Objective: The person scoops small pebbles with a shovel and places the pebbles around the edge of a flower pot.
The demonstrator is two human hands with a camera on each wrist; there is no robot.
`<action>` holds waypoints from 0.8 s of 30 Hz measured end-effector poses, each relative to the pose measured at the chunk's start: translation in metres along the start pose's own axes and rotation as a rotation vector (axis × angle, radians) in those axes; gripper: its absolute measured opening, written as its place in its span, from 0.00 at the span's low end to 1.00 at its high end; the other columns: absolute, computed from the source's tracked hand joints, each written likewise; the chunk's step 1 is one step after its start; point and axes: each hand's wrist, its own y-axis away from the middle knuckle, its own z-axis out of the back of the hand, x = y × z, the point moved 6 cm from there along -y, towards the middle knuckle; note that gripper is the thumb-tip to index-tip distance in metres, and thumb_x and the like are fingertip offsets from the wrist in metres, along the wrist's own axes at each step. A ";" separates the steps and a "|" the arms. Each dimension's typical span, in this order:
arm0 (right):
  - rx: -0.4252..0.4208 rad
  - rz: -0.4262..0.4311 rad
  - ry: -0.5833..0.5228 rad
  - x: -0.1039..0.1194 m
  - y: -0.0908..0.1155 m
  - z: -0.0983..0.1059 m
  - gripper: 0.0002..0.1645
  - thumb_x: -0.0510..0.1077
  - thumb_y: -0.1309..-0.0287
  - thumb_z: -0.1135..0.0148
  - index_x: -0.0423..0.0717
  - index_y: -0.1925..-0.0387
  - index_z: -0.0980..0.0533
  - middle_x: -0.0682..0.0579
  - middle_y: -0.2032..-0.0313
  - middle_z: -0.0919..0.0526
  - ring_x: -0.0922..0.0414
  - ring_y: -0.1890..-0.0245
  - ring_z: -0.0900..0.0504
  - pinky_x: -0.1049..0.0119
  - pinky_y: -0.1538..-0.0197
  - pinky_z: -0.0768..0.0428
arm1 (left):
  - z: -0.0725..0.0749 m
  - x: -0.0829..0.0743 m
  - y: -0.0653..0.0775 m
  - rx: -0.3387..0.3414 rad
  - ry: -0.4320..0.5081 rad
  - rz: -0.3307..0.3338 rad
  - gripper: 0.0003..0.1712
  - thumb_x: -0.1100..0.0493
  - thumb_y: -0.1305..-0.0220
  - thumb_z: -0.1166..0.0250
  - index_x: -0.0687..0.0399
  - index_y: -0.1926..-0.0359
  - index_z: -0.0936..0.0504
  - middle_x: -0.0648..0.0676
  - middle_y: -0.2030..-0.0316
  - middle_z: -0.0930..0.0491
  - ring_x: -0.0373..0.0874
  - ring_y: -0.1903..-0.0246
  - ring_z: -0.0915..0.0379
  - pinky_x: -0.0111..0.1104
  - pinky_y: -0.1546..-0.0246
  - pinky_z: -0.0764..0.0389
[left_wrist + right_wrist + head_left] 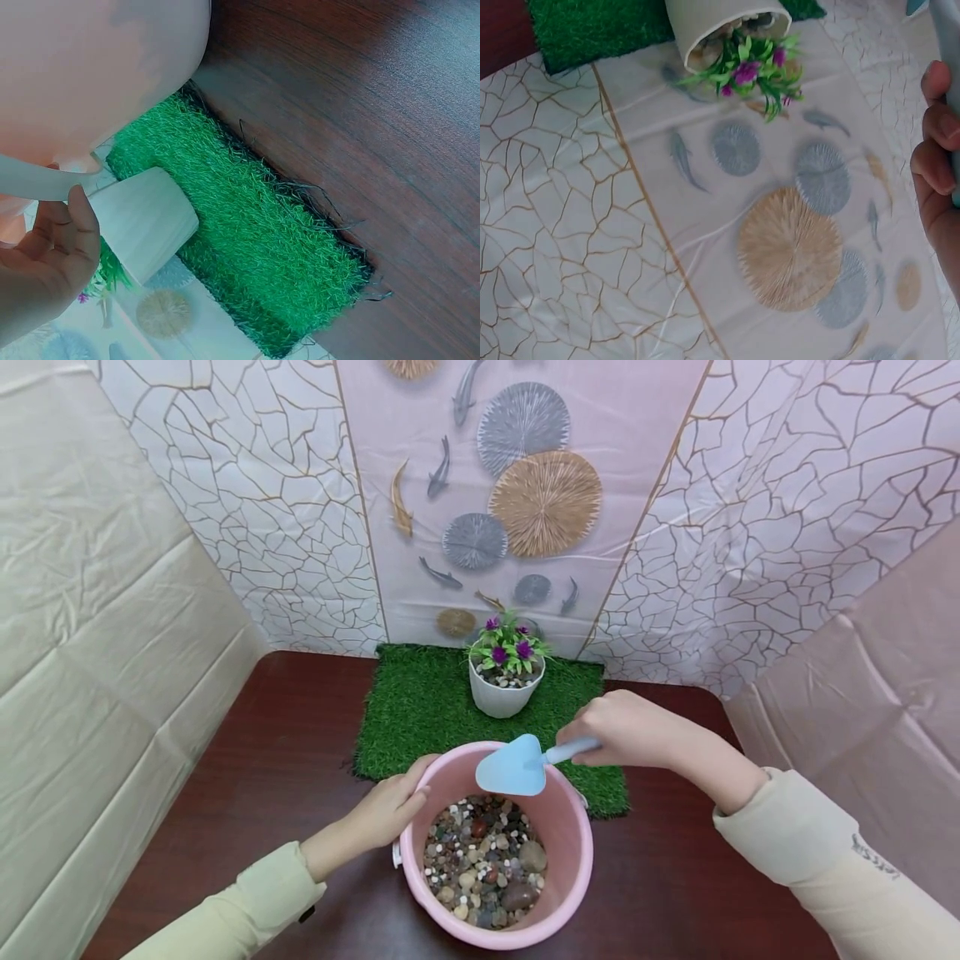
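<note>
My left hand [382, 810] grips the rim of a pink bucket [572, 868] on its left side. In the left wrist view, the fingers [84, 214] are curled up against the pale band under the rim. Pebbles [483, 868] of mixed colours and sizes, with small white bits among them, cover the bucket's bottom. Over the far part of the bucket's opening is a light blue hand trowel [513, 768]. My right hand [618, 727] holds it by the handle, its blade pointing left and the visible face bare. Only curled fingers and part of the handle show in the right wrist view.
Beyond the bucket, a white pot [504, 700] of purple flowers [512, 647] and pebbles stands on a green grass mat [416, 702]. The mat lies on a dark reddish-brown wooden table [300, 718]. Patterned cloth [300, 510] hangs behind, with plain cloth at both sides.
</note>
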 end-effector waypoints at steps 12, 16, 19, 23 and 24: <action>0.064 -0.003 0.064 0.029 -0.011 -0.035 0.09 0.42 0.55 0.29 0.54 0.83 0.23 0.60 0.82 0.20 0.65 0.86 0.34 0.73 0.82 0.36 | 0.000 0.001 0.000 0.006 0.015 0.022 0.26 0.59 0.31 0.52 0.56 0.33 0.40 0.68 0.51 0.21 0.57 0.57 0.20 0.47 0.57 0.21; 0.100 -0.077 0.081 0.036 -0.012 -0.045 0.16 0.47 0.51 0.33 0.53 0.88 0.28 0.58 0.86 0.25 0.62 0.87 0.35 0.70 0.82 0.35 | 0.000 0.001 0.000 0.009 0.014 0.023 0.26 0.59 0.31 0.52 0.56 0.33 0.40 0.67 0.51 0.21 0.57 0.56 0.20 0.47 0.56 0.21; 0.100 -0.122 0.094 0.039 -0.013 -0.048 0.19 0.49 0.50 0.35 0.52 0.89 0.29 0.57 0.87 0.26 0.62 0.87 0.36 0.69 0.82 0.34 | 0.000 0.001 0.000 0.012 0.011 0.019 0.26 0.59 0.30 0.53 0.56 0.33 0.41 0.67 0.50 0.22 0.57 0.55 0.21 0.48 0.54 0.22; 0.070 -0.120 0.132 0.042 -0.013 -0.049 0.21 0.40 0.54 0.31 0.53 0.90 0.33 0.58 0.87 0.27 0.63 0.87 0.40 0.69 0.82 0.34 | 0.000 0.001 0.000 0.015 0.011 0.019 0.26 0.58 0.30 0.53 0.56 0.33 0.41 0.67 0.50 0.21 0.57 0.55 0.21 0.48 0.54 0.22; 0.065 -0.118 0.140 0.043 -0.013 -0.049 0.23 0.38 0.56 0.31 0.54 0.91 0.36 0.59 0.88 0.29 0.63 0.86 0.41 0.69 0.82 0.35 | 0.000 0.001 0.000 0.015 0.011 0.019 0.26 0.58 0.30 0.53 0.56 0.33 0.41 0.67 0.50 0.21 0.57 0.55 0.20 0.48 0.54 0.22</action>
